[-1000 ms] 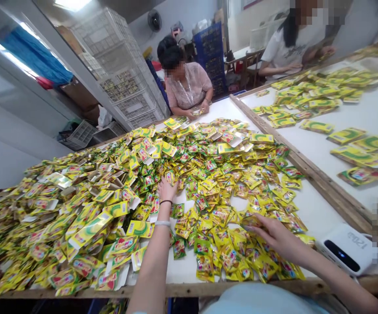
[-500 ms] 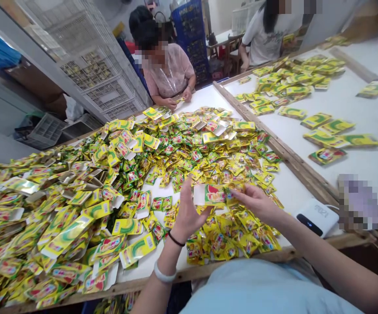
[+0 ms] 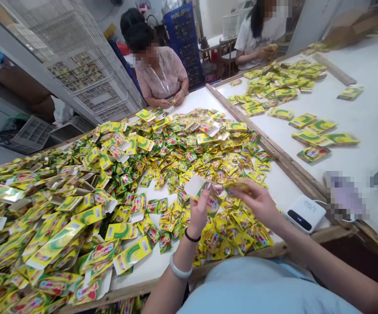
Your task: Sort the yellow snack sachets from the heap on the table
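My left hand [image 3: 199, 214] grips a small yellow-green carton [image 3: 193, 187], its white flap tilted up and the thumb lying over its front. Just to the right, my right hand [image 3: 259, 201] pinches a small yellow sachet [image 3: 239, 188], partly blurred, close to the carton's right end. Beneath both hands spreads a pile of yellow sachets [image 3: 234, 226], with green ones [image 3: 164, 242] among them. To the left lies a big heap of flat yellow-green cartons [image 3: 130, 255], many with white flaps showing.
A wooden strip [image 3: 274, 146] divides the white table. Beyond it lie more cartons [image 3: 309, 137]. A white power bank [image 3: 304, 213] with a cable sits near the front right edge. Two people work across the table; white crates [image 3: 100, 93] stand behind at left.
My left hand has closed on the carton, thumb over its front, and the carton has tilted. My right hand has drawn slightly away with a sachet. The whole view has shifted a little.
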`<state>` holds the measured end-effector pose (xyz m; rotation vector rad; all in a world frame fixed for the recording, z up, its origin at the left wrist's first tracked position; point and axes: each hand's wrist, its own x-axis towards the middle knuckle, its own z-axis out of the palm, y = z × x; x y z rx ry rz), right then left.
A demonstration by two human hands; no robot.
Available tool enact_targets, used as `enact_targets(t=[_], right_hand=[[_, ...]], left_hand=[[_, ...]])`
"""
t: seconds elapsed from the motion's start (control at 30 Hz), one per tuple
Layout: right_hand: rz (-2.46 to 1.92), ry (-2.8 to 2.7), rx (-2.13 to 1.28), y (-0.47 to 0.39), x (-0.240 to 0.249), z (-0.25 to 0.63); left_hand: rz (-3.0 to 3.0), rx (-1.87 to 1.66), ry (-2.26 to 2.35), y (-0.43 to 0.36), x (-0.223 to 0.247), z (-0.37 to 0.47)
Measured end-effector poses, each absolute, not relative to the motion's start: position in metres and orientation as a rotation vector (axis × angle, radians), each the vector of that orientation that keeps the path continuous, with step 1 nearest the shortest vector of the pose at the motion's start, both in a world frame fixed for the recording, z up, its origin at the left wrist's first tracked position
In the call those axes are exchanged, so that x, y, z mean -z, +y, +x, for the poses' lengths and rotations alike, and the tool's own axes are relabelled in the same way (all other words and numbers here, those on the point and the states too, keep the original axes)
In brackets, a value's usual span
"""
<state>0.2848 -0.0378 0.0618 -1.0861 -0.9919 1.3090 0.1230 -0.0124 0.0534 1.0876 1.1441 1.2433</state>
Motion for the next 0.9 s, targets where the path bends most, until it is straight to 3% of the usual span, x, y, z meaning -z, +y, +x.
enact_targets(t=[0.2, 0.47, 0.77, 0.9], right_hand=[[-0.947, -1.103, -1.201, -0.019, -0.099, 0.286], [-1.026, -2.147, -0.861, -0.030, -0.101, 0.281], [-0.967, -2.065, -0.960, -0.047, -0.089, 0.308], [-0.903, -2.240, -1.119, -0.063, -0.076, 0.296]], left_hand=[[1.106, -0.926, 0.969, -0.025, -0.054, 0.127], [1.449, -0.754, 0.973, -0.037, -0.061, 0.118], [1.301, -0.378, 0.827, -0.045, -0.044, 0.102], [1.355, -0.376, 0.794, -0.048, -0.049, 0.107]])
